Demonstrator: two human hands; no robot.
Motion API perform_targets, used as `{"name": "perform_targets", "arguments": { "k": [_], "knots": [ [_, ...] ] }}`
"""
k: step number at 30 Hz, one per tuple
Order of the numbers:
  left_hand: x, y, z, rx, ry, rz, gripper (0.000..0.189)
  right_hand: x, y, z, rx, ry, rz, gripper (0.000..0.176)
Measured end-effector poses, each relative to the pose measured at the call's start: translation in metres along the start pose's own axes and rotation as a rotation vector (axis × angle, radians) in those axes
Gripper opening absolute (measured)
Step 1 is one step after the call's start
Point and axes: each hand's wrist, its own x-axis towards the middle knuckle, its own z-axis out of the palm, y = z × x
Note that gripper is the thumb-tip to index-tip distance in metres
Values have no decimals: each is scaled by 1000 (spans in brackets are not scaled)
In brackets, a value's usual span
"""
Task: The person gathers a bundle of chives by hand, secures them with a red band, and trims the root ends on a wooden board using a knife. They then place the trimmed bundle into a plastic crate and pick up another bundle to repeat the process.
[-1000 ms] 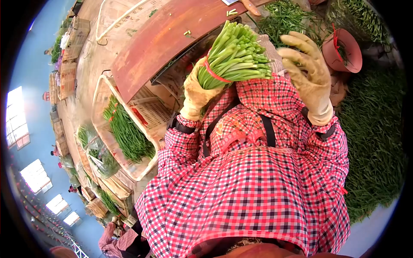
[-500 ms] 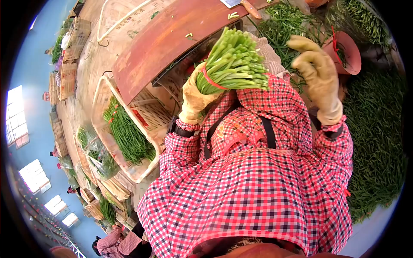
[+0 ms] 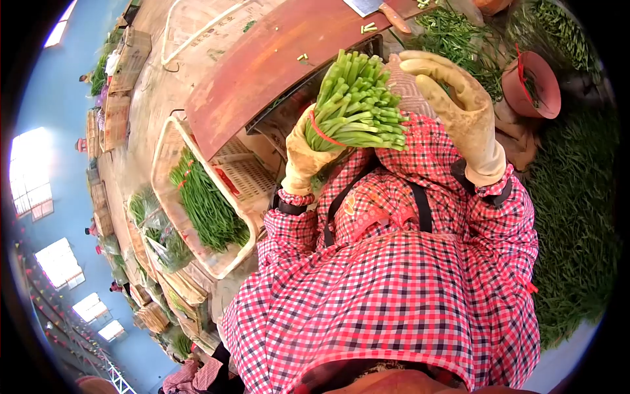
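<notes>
Left hand (image 3: 303,154), gloved, is closed tight round the lower stalks of the bundle (image 3: 354,102) of green stalks, just under its red band (image 3: 321,131). The bundle sits at 12 o'clock in the frame, held up in front of the checked shirt, with the cut ends fanned toward 2 o'clock. Right hand (image 3: 459,111), also gloved, is spread open and holds nothing. It is at 3 o'clock of the bundle, palm facing the cut ends, fingers curling over the top of them. I can't tell if it is touching or just off. Change: half a second ago this hand was pulled back toward 2 o'clock, blurred and half curled, with a clear gap, and now it has come back in against the ends. The left grip is unchanged and the bundle is tipped a little more upright. This reads as patting the ends level on a bundle that is already tied. Around it, the rust-red board (image 3: 262,65) is at 11 o'clock, with a knife (image 3: 384,8) at its top edge. A crate (image 3: 172,141) of tied greens is at 9 o'clock, a pink bucket (image 3: 531,85) at 2 o'clock and loose greens (image 3: 577,197) at 3 o'clock.
</notes>
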Motion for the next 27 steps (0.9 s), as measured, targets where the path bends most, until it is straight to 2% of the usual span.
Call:
{"name": "perform_targets", "arguments": {
  "k": [2,3,6,7,11,14,15,18,19,22,23,26,27],
  "knots": [
    [-3,-17,-4,23,3,2,81,11,-12,4,-135,-26,-108,20],
    [-3,-20,-5,34,1,2,83,14,-12,6,-76,-76,-68,20],
    [-1,-20,-5,-43,-49,-17,78,20,2,12,-158,-173,-97,20],
    [-1,-11,-5,-27,-83,-29,79,21,7,11,-207,-199,-166,22],
    [-3,-15,-3,-61,-85,0,81,20,3,15,-228,-147,-247,21],
    [-1,-16,-7,19,-129,18,82,22,7,12,-381,-212,-316,17],
    [0,-20,-8,113,-130,46,83,23,3,11,-331,-218,-253,11],
    [-1,-25,-3,151,-128,38,83,23,3,3,-394,-252,-271,6],
    [-1,-25,-2,172,-127,34,84,23,5,1,-433,-228,-339,5],
    [1,-18,-2,385,-132,110,86,17,9,10,-326,-127,-184,5],
    [2,-18,-1,384,-128,102,88,15,13,11,-340,-91,-229,4],
    [6,-21,0,238,-150,17,88,9,12,12,-239,-47,-123,6],
    [7,-21,-1,225,-163,3,87,7,7,16,-44,-9,19,8]
  ]
}}
